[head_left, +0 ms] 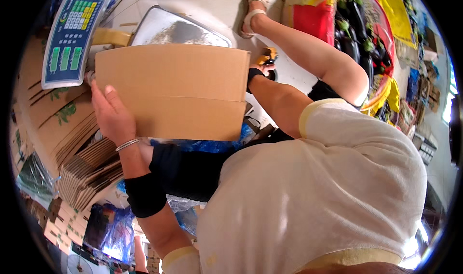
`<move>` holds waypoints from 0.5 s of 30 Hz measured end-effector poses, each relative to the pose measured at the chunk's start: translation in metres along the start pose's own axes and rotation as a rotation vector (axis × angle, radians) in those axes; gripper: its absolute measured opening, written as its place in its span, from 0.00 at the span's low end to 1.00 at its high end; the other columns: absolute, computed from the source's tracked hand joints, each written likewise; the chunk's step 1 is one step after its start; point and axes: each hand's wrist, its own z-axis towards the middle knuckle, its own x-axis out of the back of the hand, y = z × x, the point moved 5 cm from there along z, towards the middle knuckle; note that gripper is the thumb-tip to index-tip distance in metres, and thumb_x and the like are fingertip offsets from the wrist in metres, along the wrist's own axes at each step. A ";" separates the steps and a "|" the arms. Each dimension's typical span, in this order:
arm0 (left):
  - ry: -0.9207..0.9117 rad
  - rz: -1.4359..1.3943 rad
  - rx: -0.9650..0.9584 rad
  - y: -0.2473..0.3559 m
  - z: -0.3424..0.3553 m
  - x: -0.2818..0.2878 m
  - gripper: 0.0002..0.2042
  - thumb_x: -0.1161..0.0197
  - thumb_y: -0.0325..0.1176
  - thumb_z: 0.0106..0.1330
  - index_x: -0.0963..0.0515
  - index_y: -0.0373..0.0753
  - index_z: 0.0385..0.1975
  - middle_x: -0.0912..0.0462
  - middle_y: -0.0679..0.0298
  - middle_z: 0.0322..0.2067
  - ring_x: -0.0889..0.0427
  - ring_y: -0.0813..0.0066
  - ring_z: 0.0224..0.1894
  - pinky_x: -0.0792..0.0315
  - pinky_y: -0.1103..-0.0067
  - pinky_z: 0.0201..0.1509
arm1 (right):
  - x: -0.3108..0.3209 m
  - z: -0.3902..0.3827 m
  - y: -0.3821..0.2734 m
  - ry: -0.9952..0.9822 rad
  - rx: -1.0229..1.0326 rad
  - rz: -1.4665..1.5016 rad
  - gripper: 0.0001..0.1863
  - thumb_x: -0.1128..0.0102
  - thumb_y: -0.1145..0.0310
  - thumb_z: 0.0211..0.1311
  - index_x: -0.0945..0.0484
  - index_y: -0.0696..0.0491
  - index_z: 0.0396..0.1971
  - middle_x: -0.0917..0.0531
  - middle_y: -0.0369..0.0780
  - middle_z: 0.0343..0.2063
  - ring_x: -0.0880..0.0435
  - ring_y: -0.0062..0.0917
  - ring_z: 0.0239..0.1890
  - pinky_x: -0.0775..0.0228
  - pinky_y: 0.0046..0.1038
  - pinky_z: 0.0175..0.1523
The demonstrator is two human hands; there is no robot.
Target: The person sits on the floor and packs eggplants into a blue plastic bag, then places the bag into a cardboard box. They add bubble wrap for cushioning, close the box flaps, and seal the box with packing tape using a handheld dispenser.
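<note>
A brown cardboard box [171, 91] lies across my front at an angle, one flat side facing up. My left hand [113, 112] grips its left end, thumb on the cardboard. My right hand [262, 68], mostly hidden behind the box's right edge, holds an orange-and-black hand tool [267, 55], perhaps a tape dispenser. Beyond the box stands the metal platform of a scale [164, 26], with its keypad display unit [74, 38] at the upper left.
Flattened cartons [67, 124] are stacked at the left. A red-and-yellow rimmed container of eggplants [354, 35] stands at the upper right beside my bent leg [318, 57]. Plastic bags [115, 230] and another person's limb [140, 252] show at the lower left.
</note>
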 end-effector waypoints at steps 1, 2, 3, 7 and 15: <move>-0.004 -0.004 0.004 0.001 0.000 0.003 0.22 0.57 0.41 0.68 0.36 0.32 0.55 0.30 0.47 0.52 0.30 0.50 0.52 0.35 0.69 0.53 | -0.002 -0.001 -0.001 -0.108 -0.001 -0.043 0.24 0.56 0.46 0.56 0.28 0.50 0.41 0.20 0.42 0.35 0.21 0.34 0.40 0.31 0.31 0.45; 0.010 0.044 -0.041 0.002 -0.001 0.005 0.22 0.57 0.42 0.68 0.38 0.32 0.56 0.31 0.48 0.53 0.31 0.51 0.53 0.35 0.69 0.53 | -0.005 -0.003 -0.002 -0.219 0.012 -0.093 0.23 0.54 0.48 0.55 0.28 0.51 0.42 0.20 0.42 0.35 0.21 0.34 0.39 0.31 0.31 0.45; 0.021 0.041 -0.045 0.002 -0.001 0.004 0.22 0.57 0.42 0.68 0.38 0.32 0.56 0.31 0.48 0.53 0.31 0.51 0.53 0.35 0.69 0.53 | -0.005 -0.006 -0.009 -0.335 0.045 -0.153 0.23 0.52 0.50 0.55 0.28 0.52 0.42 0.20 0.43 0.35 0.21 0.34 0.39 0.31 0.32 0.45; -0.025 0.136 0.022 -0.020 -0.010 -0.002 0.25 0.61 0.45 0.69 0.42 0.34 0.59 0.36 0.49 0.57 0.34 0.52 0.56 0.38 0.67 0.57 | 0.001 -0.042 -0.037 -0.778 0.396 -0.403 0.21 0.46 0.58 0.52 0.28 0.55 0.43 0.20 0.44 0.34 0.20 0.33 0.37 0.30 0.32 0.43; -0.022 0.216 0.054 -0.026 0.006 -0.017 0.27 0.64 0.51 0.67 0.42 0.38 0.59 0.42 0.53 0.61 0.39 0.55 0.61 0.40 0.63 0.58 | 0.179 -0.174 -0.241 -1.202 1.532 0.079 0.22 0.45 0.70 0.57 0.32 0.60 0.52 0.20 0.41 0.39 0.21 0.27 0.39 0.30 0.27 0.45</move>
